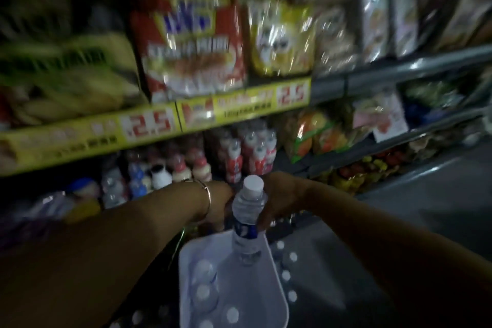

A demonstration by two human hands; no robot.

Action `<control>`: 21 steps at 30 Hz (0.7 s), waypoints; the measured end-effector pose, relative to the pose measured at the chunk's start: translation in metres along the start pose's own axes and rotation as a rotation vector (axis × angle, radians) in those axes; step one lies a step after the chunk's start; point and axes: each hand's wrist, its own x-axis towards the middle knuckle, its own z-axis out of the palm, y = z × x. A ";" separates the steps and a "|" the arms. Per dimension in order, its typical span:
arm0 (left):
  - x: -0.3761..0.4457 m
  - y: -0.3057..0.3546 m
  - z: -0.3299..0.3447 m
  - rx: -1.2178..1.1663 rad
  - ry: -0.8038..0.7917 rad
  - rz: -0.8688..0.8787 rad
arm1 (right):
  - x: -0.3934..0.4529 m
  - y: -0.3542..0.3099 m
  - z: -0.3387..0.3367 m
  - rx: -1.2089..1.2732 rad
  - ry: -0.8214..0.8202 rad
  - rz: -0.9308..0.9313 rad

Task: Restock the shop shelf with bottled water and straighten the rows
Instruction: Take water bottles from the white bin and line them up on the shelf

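Above a pale plastic crate (277, 287) at the foot of the shelves, a water bottle (246, 224) stands upright between the person's two hands, its white cap up and its base just over the crate's open top. The right hand (279, 198) curls its fingers round the bottle's shoulder and the top of the blue label, so that grip is holding the bottle; held high on the body, the bottle hangs plumb and comes clear of the caps packed below it. The left hand (222, 202), with a thin bangle (207, 198) at the wrist, sits close against the bottle's other side. Blur and shadow hide its fingers, so whether its grip is on the bottle or only steadying it cannot be told.

More white-capped bottles (205, 290) lie in the crate, with further caps showing outside it to the right, which suggests plenty of stock is left to shelve. Behind the hands, the lower shelf (149, 181) carries small drink bottles in uneven rows, under yellow price strips (149, 125) and bagged snacks (191, 45) on the tier above. Judging by the lift, the bottle is bound for that lower shelf; the gap it is meant for is not visible in the dim frame
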 end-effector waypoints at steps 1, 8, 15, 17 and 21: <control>-0.021 0.004 -0.028 -0.033 0.006 -0.007 | -0.020 -0.019 -0.027 -0.039 0.039 -0.011; -0.171 0.039 -0.212 -0.195 0.203 0.073 | -0.183 -0.137 -0.201 -0.011 0.306 -0.100; -0.270 0.053 -0.352 -0.395 0.556 0.192 | -0.303 -0.221 -0.338 0.092 0.690 -0.228; -0.287 0.056 -0.383 -0.502 0.618 0.241 | -0.318 -0.236 -0.370 0.153 0.804 -0.264; -0.299 0.051 -0.438 -0.595 0.734 0.259 | -0.320 -0.254 -0.428 0.203 0.915 -0.299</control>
